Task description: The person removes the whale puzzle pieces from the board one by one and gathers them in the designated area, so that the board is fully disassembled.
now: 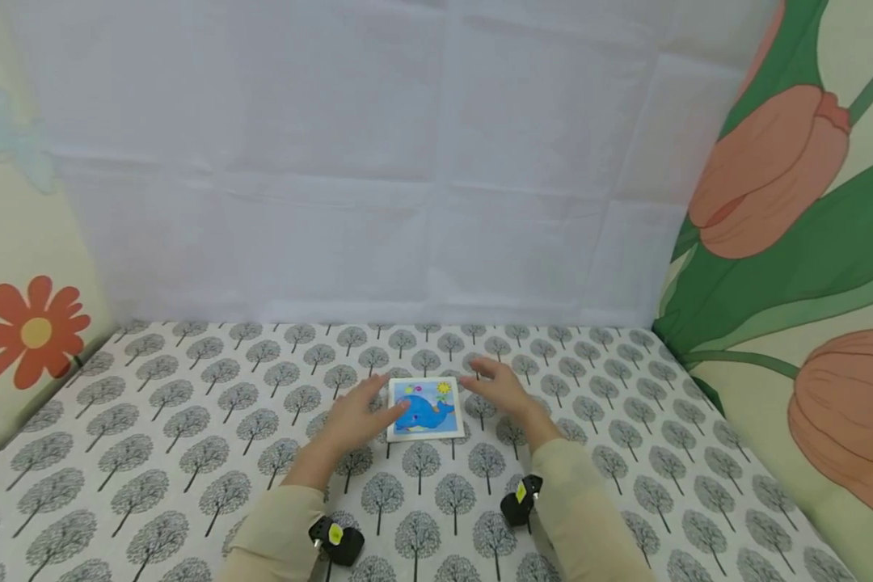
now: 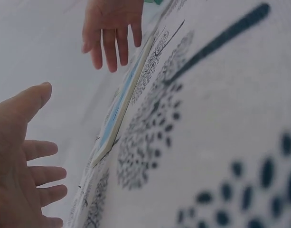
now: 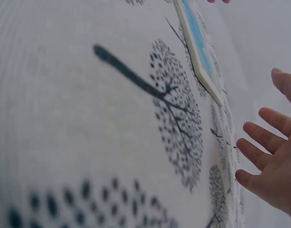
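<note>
A flat square picture board (image 1: 429,411) with a white border lies on the tablecloth, showing a blue whale, a yellow sun and a light blue ground. My left hand (image 1: 356,416) is at its left side, fingers extended, the thumb over the picture's left edge in the head view. On the other side my right hand (image 1: 505,390) is held with its fingers spread apart, a little off the board's right edge. Both wrist views show the board edge-on, a thin pale slab (image 2: 124,104), with the palms facing it. Neither hand holds anything.
A white tablecloth (image 1: 418,537) printed with grey trees covers the table. Behind it hangs a creased white sheet (image 1: 378,178). Painted flowers decorate the walls at left and right. A small black camera (image 1: 342,543) is strapped to each wrist.
</note>
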Action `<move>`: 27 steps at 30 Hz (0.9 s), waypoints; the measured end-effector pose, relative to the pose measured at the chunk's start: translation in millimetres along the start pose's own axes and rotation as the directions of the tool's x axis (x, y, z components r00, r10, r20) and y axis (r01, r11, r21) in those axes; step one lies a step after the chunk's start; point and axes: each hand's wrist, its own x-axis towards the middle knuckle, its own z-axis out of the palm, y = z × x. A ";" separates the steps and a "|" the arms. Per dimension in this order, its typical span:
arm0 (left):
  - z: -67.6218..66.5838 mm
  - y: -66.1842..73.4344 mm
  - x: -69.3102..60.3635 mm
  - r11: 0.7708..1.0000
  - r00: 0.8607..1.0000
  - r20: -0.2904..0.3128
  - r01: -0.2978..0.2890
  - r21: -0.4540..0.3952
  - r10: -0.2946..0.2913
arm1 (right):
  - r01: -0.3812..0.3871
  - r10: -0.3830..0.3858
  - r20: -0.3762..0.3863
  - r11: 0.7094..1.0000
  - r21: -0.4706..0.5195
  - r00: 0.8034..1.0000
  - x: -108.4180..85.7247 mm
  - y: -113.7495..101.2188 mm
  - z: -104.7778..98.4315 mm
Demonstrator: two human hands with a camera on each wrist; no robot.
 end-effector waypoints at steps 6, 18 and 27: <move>7.9 -5.6 4.8 0.997 0.999 -0.028 -0.024 -0.068 0.022 | 0.003 -0.003 -0.014 1.000 0.002 1.000 3.5 0.2 7.7; 21.5 -8.5 8.2 0.990 0.994 0.012 -0.106 0.098 0.106 | 0.025 -0.025 -0.027 1.000 0.003 0.999 7.3 7.8 25.5; 29.8 -4.6 7.4 0.973 0.991 0.011 -0.134 0.189 0.134 | -0.001 -0.008 -0.079 0.994 -0.111 0.997 7.0 11.3 33.3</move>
